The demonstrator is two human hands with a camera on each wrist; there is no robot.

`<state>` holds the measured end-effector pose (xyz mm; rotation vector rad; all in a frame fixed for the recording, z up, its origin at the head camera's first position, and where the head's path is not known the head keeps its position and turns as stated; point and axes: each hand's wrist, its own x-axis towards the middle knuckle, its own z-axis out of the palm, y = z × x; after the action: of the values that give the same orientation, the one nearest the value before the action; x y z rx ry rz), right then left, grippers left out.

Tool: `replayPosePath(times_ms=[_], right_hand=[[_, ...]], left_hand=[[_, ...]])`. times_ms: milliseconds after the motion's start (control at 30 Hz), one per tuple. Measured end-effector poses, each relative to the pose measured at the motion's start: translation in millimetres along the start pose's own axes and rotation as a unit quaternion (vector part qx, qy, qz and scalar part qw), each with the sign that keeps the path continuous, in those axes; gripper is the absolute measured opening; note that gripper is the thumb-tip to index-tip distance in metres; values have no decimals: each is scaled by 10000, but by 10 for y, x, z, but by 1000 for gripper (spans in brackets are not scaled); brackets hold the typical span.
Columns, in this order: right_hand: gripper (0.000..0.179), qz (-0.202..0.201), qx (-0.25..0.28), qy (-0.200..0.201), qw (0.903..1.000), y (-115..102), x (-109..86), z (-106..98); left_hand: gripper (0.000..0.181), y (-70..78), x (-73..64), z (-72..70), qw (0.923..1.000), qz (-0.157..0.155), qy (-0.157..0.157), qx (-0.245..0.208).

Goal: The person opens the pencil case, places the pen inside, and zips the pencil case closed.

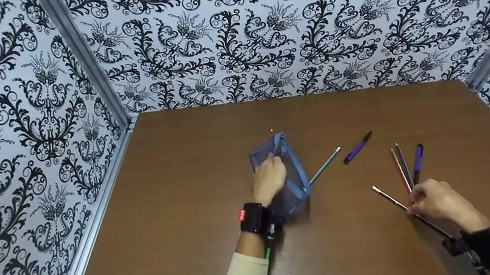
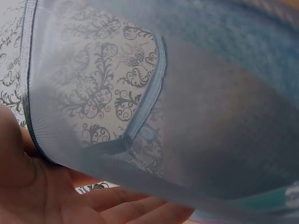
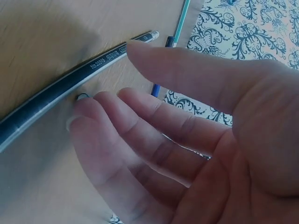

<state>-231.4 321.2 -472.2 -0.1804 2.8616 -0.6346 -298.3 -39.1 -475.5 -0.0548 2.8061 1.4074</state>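
My left hand (image 1: pixel 270 178) holds a see-through blue mesh pencil case (image 1: pixel 300 170) by its side, tilted up off the table. In the left wrist view, the case's mesh (image 2: pixel 205 126) fills most of the picture, with fingers (image 2: pixel 126 205) behind its lower edge. Over on the right, my right hand (image 1: pixel 441 203) is at a dark pencil (image 1: pixel 392 198) with a white end. In the right wrist view, the thumb tip overlaps that pencil (image 3: pixel 88 70), while the bent fingers stay apart from the thumb with nothing visible between them.
A teal pencil (image 1: pixel 326 165) pokes out beside the case. Beyond it lies a blue-and-black pen (image 1: pixel 358 148). Another blue pen (image 1: pixel 418 163), a red pencil (image 1: pixel 400 170) and a dark pencil (image 1: pixel 403 163) lie just past the right hand. Patterned walls (image 1: pixel 257 31) border the brown table (image 1: pixel 172 179).
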Motion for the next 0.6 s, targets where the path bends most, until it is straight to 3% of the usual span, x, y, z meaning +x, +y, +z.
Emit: replayPosePath(times_ms=[600], right_hand=[[15, 112, -249, -224, 9994, -38, -24, 32]], left_hand=[[55, 6, 5, -2, 9999, 86, 91, 95]])
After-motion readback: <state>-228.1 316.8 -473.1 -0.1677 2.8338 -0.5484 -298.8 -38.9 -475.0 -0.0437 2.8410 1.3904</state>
